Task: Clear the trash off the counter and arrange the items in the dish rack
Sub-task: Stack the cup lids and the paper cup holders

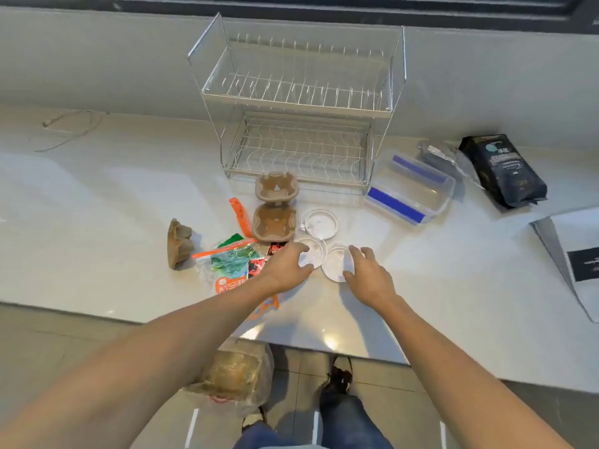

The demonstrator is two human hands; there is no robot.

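While both hands reach over the counter, the left hand pinches one white lid and the right hand curls its fingers onto another lid just beside it. A third lid, cup carriers and the dish rack lie beyond the hands; wrappers sit under the left wrist.

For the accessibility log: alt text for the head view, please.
Left hand and right hand each grip a white lid on a counter, beside wrappers and cardboard cup holders. Behind stands an empty two-tier dish rack; a clear container sits right.
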